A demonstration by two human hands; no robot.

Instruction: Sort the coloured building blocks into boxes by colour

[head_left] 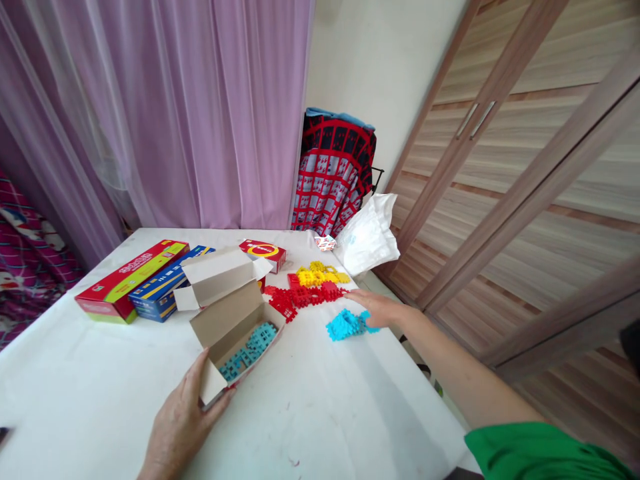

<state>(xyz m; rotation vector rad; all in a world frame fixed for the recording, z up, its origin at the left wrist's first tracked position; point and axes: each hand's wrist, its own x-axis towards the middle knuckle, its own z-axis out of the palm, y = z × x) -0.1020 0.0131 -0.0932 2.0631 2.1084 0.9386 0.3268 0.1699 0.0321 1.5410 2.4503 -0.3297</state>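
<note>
My left hand [187,417] grips the near end of an open cardboard box [225,333], with the thumb and fingers on either side of it. Inside that box lie several teal interlocking plastic blocks [250,350]. My right hand [376,308] reaches over the table's right side, fingers stretched out, beside a small heap of bright blue interlocking blocks [345,325]. Its fingertips come close to the red blocks [305,297]; whether they touch is unclear. Behind the red ones sit yellow blocks [317,275].
A red and green box [133,280] and a blue box [163,287] lie at the left of the white table [100,393]. Toward the back is a small red box [264,253]. A white plastic bag [370,233] stands at the right edge, near a wooden wardrobe [500,200].
</note>
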